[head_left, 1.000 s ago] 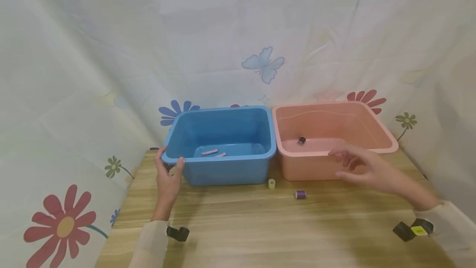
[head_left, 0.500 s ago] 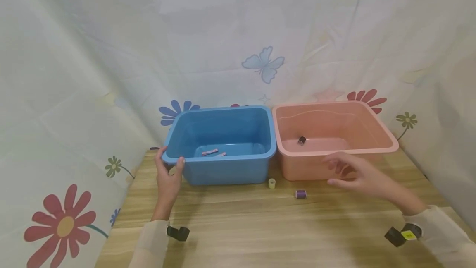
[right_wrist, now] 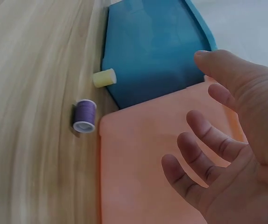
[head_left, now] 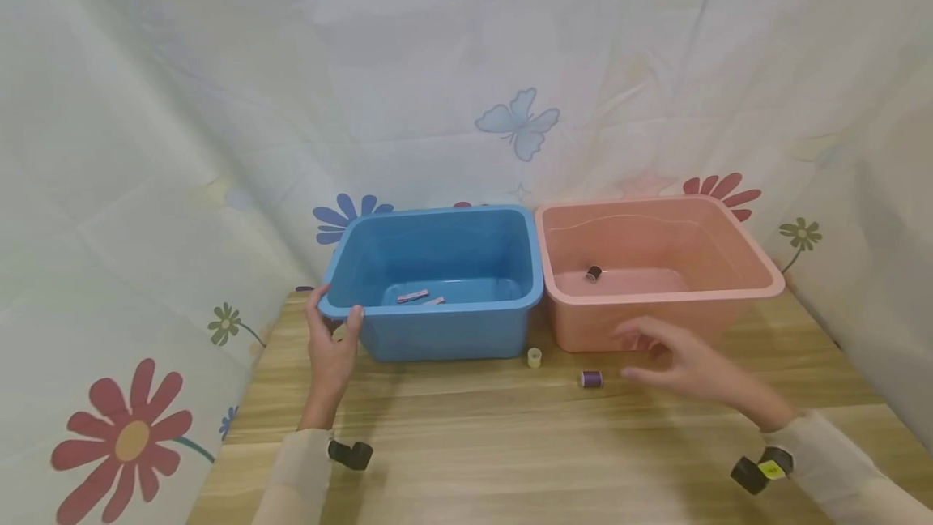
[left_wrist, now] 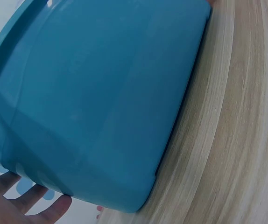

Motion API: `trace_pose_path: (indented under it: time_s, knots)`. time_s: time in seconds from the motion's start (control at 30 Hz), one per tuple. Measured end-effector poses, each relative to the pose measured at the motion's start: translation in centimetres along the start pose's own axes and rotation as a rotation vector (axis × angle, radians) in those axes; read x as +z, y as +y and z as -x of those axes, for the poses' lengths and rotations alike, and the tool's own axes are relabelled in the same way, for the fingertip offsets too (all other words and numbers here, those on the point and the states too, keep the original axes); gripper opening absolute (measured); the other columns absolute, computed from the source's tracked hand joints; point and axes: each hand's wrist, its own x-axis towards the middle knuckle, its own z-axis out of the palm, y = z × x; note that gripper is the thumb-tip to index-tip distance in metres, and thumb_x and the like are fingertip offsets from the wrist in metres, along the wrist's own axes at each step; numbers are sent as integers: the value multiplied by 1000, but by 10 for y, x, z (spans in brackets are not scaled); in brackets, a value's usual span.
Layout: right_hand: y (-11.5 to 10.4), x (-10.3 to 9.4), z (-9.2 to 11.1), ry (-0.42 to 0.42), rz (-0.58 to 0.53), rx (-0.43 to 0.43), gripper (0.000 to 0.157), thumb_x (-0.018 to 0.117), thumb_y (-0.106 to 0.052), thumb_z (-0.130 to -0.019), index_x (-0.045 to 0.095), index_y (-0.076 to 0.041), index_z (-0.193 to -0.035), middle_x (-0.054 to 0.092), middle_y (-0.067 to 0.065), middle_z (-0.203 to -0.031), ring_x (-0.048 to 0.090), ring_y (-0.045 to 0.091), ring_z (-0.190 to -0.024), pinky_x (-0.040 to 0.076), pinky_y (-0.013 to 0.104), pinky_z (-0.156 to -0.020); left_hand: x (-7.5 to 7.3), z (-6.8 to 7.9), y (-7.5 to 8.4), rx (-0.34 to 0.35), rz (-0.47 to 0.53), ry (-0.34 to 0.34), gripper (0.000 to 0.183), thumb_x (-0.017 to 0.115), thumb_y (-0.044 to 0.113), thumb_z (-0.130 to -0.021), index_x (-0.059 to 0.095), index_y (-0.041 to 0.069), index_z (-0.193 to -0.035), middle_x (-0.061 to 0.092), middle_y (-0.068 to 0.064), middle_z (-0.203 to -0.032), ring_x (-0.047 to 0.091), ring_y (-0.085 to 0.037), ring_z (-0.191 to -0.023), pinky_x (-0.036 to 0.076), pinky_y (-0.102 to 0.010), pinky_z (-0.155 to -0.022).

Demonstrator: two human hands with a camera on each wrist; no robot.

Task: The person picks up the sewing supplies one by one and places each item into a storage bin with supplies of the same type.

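My left hand grips the front left corner of a blue plastic tub, thumb at the front and fingers along the side. In the left wrist view its fingertips press the tub's wall. Empty, with its fingers loosely bent and apart, my right hand hovers before the pink tub. To its left a purple thread spool lies on its side on the table. A pale yellow spool stands by the gap between the tubs. In the right wrist view, both the purple spool and yellow spool show.
Inside the pink tub lies a dark thread spool. Two small pinkish strips, one of them a strip nearer the left, lie in the blue tub. The tubs stand side by side on a wood-grain table, against a flowered curtain.
My right hand has moved left and lower, from the pink tub's front rim toward the purple spool. The left hand keeps its grip, and the tubs and spools stay in place.
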Motion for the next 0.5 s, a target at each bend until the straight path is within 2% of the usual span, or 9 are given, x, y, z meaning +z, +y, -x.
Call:
trace_pose_path:
  time_s: [0.17, 0.4, 0.5]
  knots:
    - [4, 9, 4, -9, -29, 35, 46, 86, -16, -84, 65, -19, -125, 67, -11, -112, 59, 6, -95, 55, 32, -80, 0, 0, 0, -2, -4, 0, 68, 64, 39, -101, 26, 32, -157, 38, -12, -159, 45, -37, -139, 34, -66, -110]
    - [10, 25, 7, 10, -50, 63, 46, 87, -14, -83, 66, -8, -124, 66, -9, -111, 58, 5, -92, 56, 35, -75, 0, 0, 2, -2, -15, 2, 66, 64, 39, -101, 27, 32, -156, 38, -10, -159, 45, -35, -139, 34, -64, -111]
    - [13, 33, 9, 21, -57, 62, 45, 87, -12, -82, 66, -7, -123, 66, -8, -109, 58, 5, -90, 56, 36, -72, 1, 0, 2, -4, -12, 5, 66, 65, 40, -101, 28, 33, -156, 38, -10, -159, 45, -35, -139, 34, -64, -111]
